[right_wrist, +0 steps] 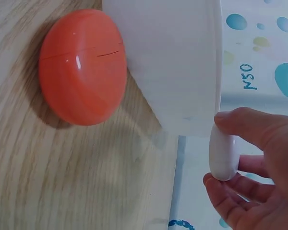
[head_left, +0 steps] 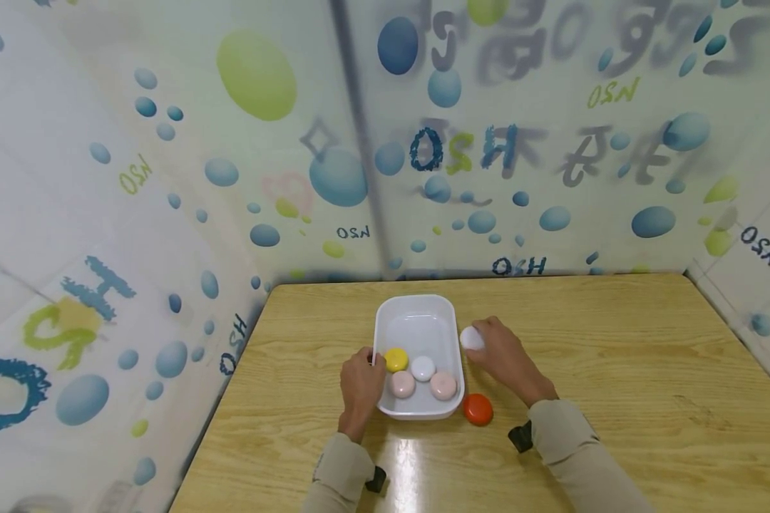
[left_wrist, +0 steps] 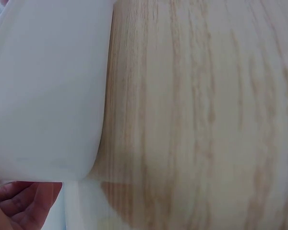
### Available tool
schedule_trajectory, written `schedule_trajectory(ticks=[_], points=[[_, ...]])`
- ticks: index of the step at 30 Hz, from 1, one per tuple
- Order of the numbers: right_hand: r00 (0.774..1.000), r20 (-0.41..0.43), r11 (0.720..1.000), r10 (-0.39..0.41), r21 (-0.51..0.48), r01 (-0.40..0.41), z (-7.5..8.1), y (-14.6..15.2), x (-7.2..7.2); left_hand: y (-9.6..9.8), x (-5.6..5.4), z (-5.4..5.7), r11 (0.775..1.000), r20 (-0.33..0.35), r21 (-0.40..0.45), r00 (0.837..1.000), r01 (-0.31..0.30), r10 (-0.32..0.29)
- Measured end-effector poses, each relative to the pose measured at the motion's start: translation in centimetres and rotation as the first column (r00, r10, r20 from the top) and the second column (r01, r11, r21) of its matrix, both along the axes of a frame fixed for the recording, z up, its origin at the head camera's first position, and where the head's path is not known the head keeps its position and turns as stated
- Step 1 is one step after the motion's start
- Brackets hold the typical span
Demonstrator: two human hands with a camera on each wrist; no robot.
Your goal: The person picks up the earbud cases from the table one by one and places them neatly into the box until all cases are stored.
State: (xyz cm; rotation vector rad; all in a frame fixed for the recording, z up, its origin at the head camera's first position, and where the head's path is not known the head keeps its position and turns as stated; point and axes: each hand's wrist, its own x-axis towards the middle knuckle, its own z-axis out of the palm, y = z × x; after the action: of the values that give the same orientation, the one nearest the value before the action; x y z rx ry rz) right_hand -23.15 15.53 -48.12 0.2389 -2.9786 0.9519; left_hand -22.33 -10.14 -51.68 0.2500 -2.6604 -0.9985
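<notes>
My left hand (head_left: 361, 381) grips the left wall of a white plastic tray (head_left: 417, 306), fingers at its rim. Inside, towards the near end, lie a yellow round piece (head_left: 396, 359), a white one (head_left: 423, 368) and two pale pink ones (head_left: 403, 384). Beyond the tray's right rim, my right hand (head_left: 503, 356) pinches a smooth white rounded disc (right_wrist: 224, 152) between thumb and fingertips. Close to the tray's near right corner sits a glossy red rounded piece (right_wrist: 84, 67) with a thin seam line across it. The left wrist view shows mostly tray wall and table.
The tray stands on a light wood-grain table (head_left: 616, 342). A wall (head_left: 552, 178) with blue and green spots and lettering rises behind the table's far edge, and another runs along the left. Dark bands (head_left: 521, 437) show at both wrists.
</notes>
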Motion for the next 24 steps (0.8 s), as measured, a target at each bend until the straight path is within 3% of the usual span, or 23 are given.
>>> schedule_trajectory(ticks=[5,16,24], points=[[1.0,-0.026,1.0,-0.011,-0.026,0.01,0.5,-0.6,-0.2,0.0,0.0,0.0,1.0,0.004,0.001,1.0,-0.004,0.004],[1.0,-0.001,0.994,0.007,-0.11,-0.007,1.2,-2.1,-0.6,0.0,0.0,0.2,1.0,0.009,0.012,1.0,-0.009,0.009],[0.999,0.048,0.998,0.019,-0.068,-0.015,1.4,-3.2,-1.0,0.0,0.0,0.1,1.0,0.018,0.016,1.0,-0.006,0.006]])
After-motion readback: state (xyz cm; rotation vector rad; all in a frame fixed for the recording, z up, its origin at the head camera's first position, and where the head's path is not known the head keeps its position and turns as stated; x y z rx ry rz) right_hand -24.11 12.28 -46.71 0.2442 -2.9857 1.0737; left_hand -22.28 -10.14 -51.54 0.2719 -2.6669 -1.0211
